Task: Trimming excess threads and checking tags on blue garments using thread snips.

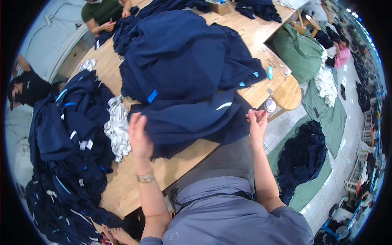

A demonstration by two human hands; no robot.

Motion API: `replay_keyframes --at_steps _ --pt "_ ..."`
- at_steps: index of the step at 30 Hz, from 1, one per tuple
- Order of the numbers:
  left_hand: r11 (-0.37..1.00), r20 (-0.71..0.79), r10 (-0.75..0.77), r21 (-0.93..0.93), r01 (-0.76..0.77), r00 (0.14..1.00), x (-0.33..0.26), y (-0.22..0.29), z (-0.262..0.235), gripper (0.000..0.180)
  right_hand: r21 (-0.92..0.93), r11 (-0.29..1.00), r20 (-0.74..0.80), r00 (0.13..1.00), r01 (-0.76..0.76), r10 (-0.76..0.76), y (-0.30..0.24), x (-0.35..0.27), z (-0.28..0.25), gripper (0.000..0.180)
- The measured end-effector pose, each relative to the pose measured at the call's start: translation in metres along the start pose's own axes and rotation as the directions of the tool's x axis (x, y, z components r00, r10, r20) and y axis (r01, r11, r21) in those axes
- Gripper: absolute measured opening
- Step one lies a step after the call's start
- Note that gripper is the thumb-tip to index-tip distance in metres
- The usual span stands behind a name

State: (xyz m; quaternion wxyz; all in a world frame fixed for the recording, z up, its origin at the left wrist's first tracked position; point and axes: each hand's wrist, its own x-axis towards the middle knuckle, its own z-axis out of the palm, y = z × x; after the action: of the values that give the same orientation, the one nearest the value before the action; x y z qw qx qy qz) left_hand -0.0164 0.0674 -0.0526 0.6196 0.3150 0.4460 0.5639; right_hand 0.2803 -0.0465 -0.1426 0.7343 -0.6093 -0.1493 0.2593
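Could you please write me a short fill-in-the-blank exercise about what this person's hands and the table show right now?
1. The left hand rests on a navy ____.
2. The left wrist wears a ____.
3. The right hand pinches a small tool at the garment's ____ edge.
4. The table is made of ____.

Missing words: garment; watch; right; wood

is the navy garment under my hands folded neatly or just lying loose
Loose: the navy garment lies rumpled on the wooden table, touched by the left hand.
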Motion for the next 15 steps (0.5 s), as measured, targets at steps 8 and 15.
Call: replay_keyframes --at_steps 8,15 --pt "0.351 0.021 0.392 0.921 -0.17 0.92 -0.012 0.025 -0.092 0.029 -0.562 0.681 0.353 0.881 0.469 -0.316 0.02 -0.015 0.026 0.045" --pt "0.0 0.59 0.258 0.792 -0.611 0.765 -0.032 0.002 -0.027 0.042 -0.636 0.343 0.54 0.717 0.691 -0.442 0.006 -0.029 0.045 0.049"
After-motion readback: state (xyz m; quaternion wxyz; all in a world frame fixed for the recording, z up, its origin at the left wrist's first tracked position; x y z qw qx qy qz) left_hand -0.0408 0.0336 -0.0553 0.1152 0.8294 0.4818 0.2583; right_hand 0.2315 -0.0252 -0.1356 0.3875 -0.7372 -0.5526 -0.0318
